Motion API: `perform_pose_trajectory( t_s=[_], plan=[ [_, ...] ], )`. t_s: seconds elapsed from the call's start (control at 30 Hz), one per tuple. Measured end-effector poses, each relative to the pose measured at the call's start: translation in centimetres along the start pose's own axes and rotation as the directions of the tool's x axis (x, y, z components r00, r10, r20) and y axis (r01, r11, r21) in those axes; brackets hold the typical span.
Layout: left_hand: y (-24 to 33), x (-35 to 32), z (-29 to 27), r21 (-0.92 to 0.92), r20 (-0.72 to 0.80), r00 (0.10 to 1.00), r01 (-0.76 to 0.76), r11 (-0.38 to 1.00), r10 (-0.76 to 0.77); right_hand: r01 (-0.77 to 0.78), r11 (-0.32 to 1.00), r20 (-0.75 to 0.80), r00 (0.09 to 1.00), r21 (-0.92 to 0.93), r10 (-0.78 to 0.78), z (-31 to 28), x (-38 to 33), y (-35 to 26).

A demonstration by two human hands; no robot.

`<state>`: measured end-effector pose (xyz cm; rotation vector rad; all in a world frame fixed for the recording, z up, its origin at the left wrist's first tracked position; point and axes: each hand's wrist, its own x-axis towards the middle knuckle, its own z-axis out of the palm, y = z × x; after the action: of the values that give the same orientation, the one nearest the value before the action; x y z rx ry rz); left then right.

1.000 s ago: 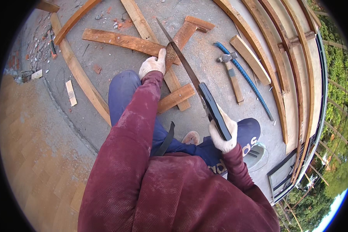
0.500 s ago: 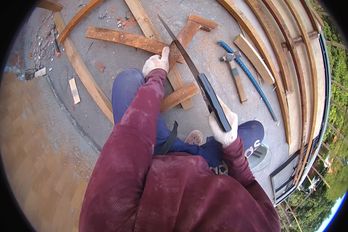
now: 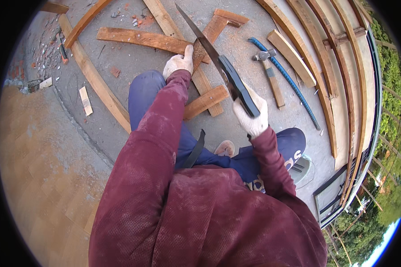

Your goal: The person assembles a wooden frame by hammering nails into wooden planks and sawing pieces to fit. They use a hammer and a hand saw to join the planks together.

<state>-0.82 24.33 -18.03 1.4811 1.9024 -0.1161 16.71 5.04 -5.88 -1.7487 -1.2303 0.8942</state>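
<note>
In my right hand, gloved in white knit, is the dark handle of a handsaw. Its blade points up and to the left, crossing a short reddish-brown wooden board. My left hand, gloved too, is closed at the near end of that board, thumb raised beside the blade. How its other fingers lie on the wood is hidden. A longer plank runs leftward from the same spot. Beneath them lies a pale timber, with a short offcut across its near end.
To the right lie a hammer, a blue ribbed bar with a hooked end and a wood block. Long timbers line the right edge. Another long beam and rubble are at left. A tub stands by my right knee.
My right hand has pushed the saw forward and slightly left, so its tip reaches farther up. My left hand keeps its place on the board.
</note>
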Motion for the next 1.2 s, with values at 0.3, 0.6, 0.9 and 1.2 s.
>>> perform_pose_trajectory(
  t_s=[0.3, 0.6, 0.9, 1.2],
  plan=[
    [1.4, 2.0, -0.5, 0.023, 0.035, 0.999, 0.012, 1.000, -0.013, -0.213, 0.964, -0.006, 0.977, -0.161, 0.215, -2.5, -2.4, -3.5],
    [0.7, 2.1, -1.3, -0.020, -0.042, 0.999, 0.000, 1.000, -0.001, -0.034, 0.964, 0.056, 0.997, -0.264, 0.050, -2.9, -4.1, -3.7],
    [3.1, 1.2, -0.5, -0.008, 0.011, 0.999, -0.049, 0.999, 0.049, 0.187, 0.979, -0.046, 0.981, -0.079, -0.191, 1.8, 3.1, 6.9],
    [0.9, 1.5, -0.9, -0.010, -0.005, 1.000, 0.020, 1.000, -0.021, -0.220, 0.872, 0.053, 0.962, -0.436, 0.269, -6.0, -8.0, -7.6]
  ],
)
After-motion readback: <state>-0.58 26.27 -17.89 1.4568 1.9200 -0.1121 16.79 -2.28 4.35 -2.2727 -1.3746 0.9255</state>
